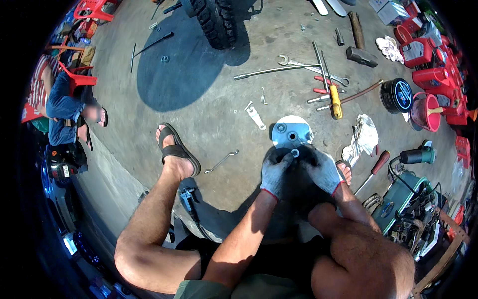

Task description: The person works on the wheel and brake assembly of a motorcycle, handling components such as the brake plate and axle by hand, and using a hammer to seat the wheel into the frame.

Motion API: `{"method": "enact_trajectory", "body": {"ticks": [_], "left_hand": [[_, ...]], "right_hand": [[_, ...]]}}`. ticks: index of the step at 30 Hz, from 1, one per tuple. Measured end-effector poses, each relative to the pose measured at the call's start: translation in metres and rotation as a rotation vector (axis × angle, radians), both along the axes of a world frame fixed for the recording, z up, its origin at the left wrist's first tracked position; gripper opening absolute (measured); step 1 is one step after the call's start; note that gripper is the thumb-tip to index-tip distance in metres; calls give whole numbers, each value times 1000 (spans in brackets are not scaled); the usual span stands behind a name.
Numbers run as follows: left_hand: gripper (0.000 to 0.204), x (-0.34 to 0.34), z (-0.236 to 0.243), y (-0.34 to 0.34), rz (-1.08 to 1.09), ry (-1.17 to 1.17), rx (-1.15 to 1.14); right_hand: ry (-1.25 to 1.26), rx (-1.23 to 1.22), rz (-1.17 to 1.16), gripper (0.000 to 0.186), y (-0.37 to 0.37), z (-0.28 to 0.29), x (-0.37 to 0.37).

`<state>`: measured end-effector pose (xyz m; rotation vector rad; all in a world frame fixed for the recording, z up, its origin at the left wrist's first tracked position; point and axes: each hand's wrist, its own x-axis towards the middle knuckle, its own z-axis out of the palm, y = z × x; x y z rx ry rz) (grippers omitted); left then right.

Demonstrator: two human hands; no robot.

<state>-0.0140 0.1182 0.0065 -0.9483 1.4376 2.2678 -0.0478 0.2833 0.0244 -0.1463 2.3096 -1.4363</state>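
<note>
My left hand (276, 177), in a white glove with dark fingers, is pinched on a small silver ring (295, 153). My right hand (319, 169), gloved the same way, is curled beside it; whether it also grips the ring or something darker is hidden. Just beyond both hands, a round silver metal plate (302, 126) with holes lies on the concrete. Left of the plate is a small metal bracket (255, 115), and an open-ended wrench (221, 162) lies near my left foot. A white rag (363, 134) is right of my right hand.
A knobby tire (216, 22) stands at the top. Wrenches and a yellow screwdriver (336, 102), a hammer (361, 57), a black tub (396, 94) and red containers (418, 52) occupy the right. An angle grinder (416, 155) lies below them. A seated person (64, 102) is at left.
</note>
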Motion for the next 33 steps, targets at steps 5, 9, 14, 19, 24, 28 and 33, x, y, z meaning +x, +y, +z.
{"method": "enact_trajectory", "body": {"ticks": [5, 9, 14, 19, 24, 28, 33], "left_hand": [[19, -3, -1, 1, -81, 45, -109], [17, 2, -23, -15, 13, 78, -303], [12, -16, -25, -56, -212, -146, -903], [17, -22, -44, -82, -292, 54, -1315], [26, -91, -32, -78, -269, 247, -1375], [30, -144, -19, -69, -502, 183, -1472], [22, -153, -23, -74, -576, 269, -1456]], "right_hand": [[65, -24, 14, 34, -2, -6, -4], [210, 51, 6, 26, -11, 2, -11], [197, 226, -60, 20, -6, 8, -50], [129, 55, -178, 20, -15, 10, -67], [27, 100, -209, 22, -8, 16, -59], [38, 103, -214, 22, 0, 9, -48], [49, 21, -256, 23, 10, -6, -48]]}}
